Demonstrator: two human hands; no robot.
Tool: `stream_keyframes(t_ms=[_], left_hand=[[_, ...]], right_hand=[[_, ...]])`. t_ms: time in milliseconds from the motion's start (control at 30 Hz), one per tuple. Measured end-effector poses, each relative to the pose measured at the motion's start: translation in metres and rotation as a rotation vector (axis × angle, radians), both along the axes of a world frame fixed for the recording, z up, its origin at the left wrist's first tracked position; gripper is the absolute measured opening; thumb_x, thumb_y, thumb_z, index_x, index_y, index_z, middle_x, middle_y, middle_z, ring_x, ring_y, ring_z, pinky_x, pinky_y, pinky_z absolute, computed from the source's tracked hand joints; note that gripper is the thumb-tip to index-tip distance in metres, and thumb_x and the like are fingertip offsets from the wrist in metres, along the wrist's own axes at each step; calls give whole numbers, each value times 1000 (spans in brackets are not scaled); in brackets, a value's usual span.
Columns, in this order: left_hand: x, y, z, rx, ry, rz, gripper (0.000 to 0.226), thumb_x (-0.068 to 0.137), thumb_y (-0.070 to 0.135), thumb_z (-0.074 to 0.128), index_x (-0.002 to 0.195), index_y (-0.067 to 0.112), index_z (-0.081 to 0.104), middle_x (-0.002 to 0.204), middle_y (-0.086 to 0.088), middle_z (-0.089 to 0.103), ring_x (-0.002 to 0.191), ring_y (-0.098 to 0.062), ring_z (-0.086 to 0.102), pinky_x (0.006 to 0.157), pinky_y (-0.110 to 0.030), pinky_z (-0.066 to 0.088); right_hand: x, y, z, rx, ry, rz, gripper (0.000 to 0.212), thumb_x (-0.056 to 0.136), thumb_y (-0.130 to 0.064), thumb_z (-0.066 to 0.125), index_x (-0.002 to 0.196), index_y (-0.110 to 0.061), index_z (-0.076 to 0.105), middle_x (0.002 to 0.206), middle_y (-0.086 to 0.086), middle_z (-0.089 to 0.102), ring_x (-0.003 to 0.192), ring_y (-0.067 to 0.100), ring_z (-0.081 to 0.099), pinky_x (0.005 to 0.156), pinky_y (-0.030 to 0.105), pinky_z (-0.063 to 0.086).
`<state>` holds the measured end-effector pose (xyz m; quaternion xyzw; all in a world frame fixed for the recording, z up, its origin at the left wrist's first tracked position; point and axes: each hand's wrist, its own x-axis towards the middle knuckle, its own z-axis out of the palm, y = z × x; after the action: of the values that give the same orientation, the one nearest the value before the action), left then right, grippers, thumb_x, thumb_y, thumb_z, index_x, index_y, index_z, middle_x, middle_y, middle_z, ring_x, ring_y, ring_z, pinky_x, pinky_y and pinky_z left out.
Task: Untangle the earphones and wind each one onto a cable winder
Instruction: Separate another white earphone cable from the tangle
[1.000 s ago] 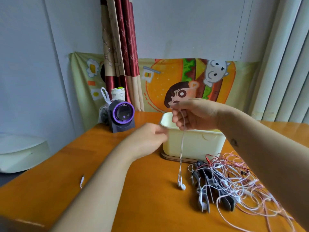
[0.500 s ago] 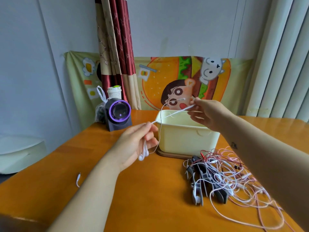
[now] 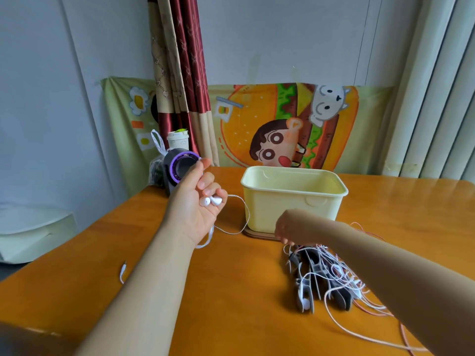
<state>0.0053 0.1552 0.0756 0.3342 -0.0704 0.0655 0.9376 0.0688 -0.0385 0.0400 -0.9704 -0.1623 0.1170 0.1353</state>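
Observation:
My left hand [image 3: 196, 204] is raised palm-up left of the box, shut on a white earphone [image 3: 211, 200]. Its two buds lie against my curled fingers, and its cable loops right towards the box and hangs below my wrist. My right hand [image 3: 288, 229] is blurred, fingers curled down at the top of the pile in front of the box; I cannot tell whether it grips anything. The pile holds several grey and black cable winders [image 3: 312, 276] under tangled white and pink earphone cables [image 3: 359, 294].
A cream plastic box [image 3: 293, 209] stands on a wooden lid mid-table. A black device with a purple ring [image 3: 180, 167], a cup [image 3: 177, 138] and a plastic bag [image 3: 156, 165] sit at the back left. A white cable end [image 3: 122, 272] lies on the table's left side.
My right hand let go of the white cable and dropped to the pile. My left hand turned palm-up with the buds gathered in it and moved left.

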Motion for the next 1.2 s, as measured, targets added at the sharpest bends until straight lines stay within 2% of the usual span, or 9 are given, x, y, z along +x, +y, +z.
stream_keyframes(t_ms=[133,333,567,733,833,933,1000,1067,1200], left_hand=[[2,-6,-2,23,18,-6,22,101,27,45,90,17,61,51,8,35,42,-4,36,57,-18,37],[4,-11,-1,62,20,-14,21,101,26,46,92,16,62,52,9,35,43,-3,36,55,-17,40],[3,-14,-1,105,58,-2,21,101,26,46,93,15,62,51,8,36,40,-4,36,54,-18,41],[6,-15,-1,187,106,22,22,101,26,46,91,15,63,51,7,37,40,-5,37,57,-20,41],[7,-18,0,370,139,37,21,101,24,49,93,15,66,55,6,40,48,-4,40,73,-26,46],[10,-20,4,664,143,84,22,101,24,50,92,18,69,61,6,48,62,-8,51,89,-35,47],[15,-20,8,864,136,156,23,100,24,51,89,23,71,68,4,54,78,-14,56,87,-36,47],[22,-20,12,1001,117,198,24,100,22,51,88,24,72,68,3,57,83,-17,59,79,-36,46],[33,-17,16,1267,140,195,21,99,15,51,98,13,72,69,1,57,67,-11,59,73,-29,50]], right_hand=[[3,-4,-26,-291,-138,20,27,93,-19,51,115,-8,64,114,9,64,104,25,61,88,32,51],[3,-3,-33,-399,-164,11,28,84,-20,62,110,-11,58,108,6,59,93,23,58,77,30,50],[-3,-1,-34,-428,-156,-33,32,79,-22,70,108,-13,58,81,-3,50,83,19,56,71,27,49],[-4,-10,-35,-356,-90,-23,43,76,-17,72,114,-12,50,105,5,55,89,19,52,78,30,49],[-6,-16,-35,-297,-91,-11,41,81,-15,68,118,-10,51,111,6,57,94,20,55,78,28,49],[-2,-24,-21,39,75,-112,28,86,-16,63,112,-9,57,91,3,68,76,12,64,72,21,52],[1,-29,-7,260,149,-220,15,86,-9,60,101,-9,61,76,2,69,62,10,64,73,22,54],[4,-36,3,374,119,-272,13,86,-3,56,95,-7,65,72,4,69,59,11,64,76,25,56],[9,-47,7,343,15,-196,14,91,-11,57,101,-8,67,84,5,73,68,11,70,78,25,56]])
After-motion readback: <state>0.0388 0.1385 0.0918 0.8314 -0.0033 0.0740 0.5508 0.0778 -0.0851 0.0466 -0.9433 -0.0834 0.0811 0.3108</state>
